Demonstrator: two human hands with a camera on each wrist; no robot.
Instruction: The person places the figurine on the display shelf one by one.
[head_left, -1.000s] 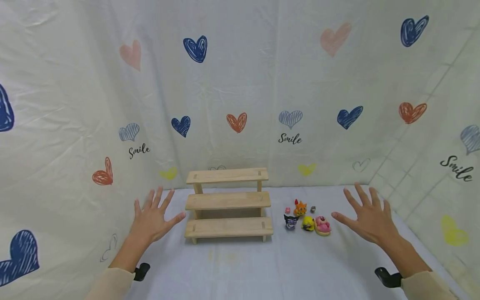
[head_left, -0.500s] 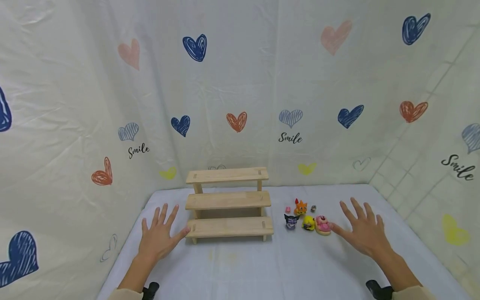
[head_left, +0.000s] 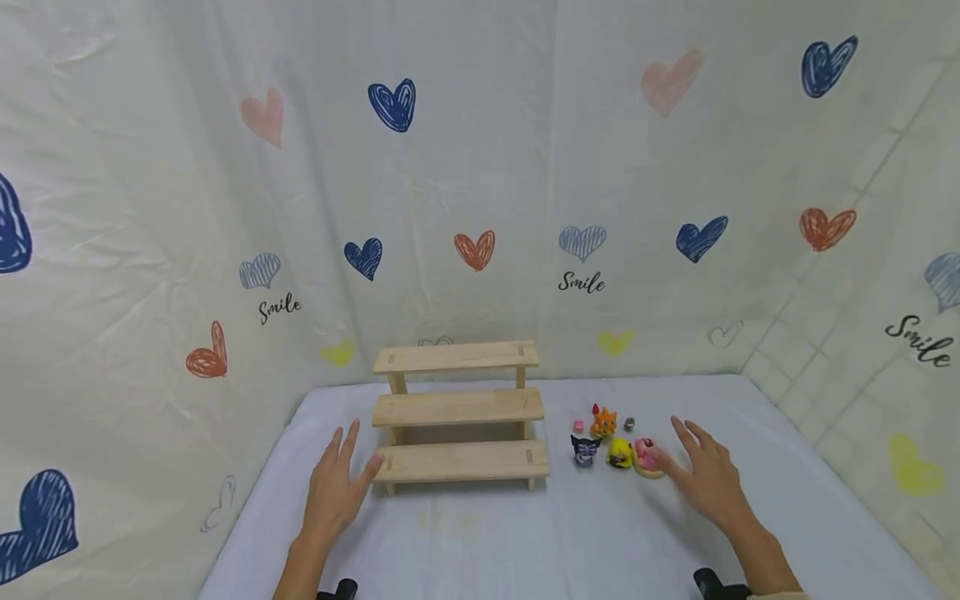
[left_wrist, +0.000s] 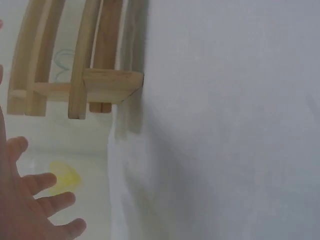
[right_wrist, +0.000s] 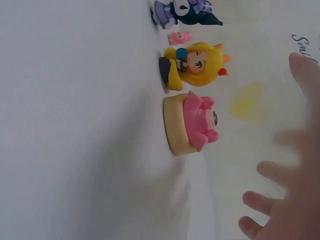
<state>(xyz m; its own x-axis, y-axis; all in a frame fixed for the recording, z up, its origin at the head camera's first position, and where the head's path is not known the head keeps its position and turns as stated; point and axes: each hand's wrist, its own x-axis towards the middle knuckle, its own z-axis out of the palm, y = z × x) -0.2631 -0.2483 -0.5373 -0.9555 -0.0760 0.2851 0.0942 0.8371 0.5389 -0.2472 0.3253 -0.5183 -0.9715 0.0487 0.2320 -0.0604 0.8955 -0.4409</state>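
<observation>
Left hand (head_left: pixel 335 490): spread, empty; drifting inward could bump the shelf (head_left: pixel 461 463).
Right hand (head_left: pixel 708 486): spread, empty; sweeping low could topple the pink toy (right_wrist: pixel 195 120).

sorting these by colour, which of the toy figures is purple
The front-left figure, with a black pointed top, just left of the yellow-haired figure; the others look pink, yellow, orange or greyish.

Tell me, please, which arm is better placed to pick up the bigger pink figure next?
Right, probably: the right grip is open, close to the bigger pink figure. The left grip is near the left end of the wooden shelf, farther away.
</observation>
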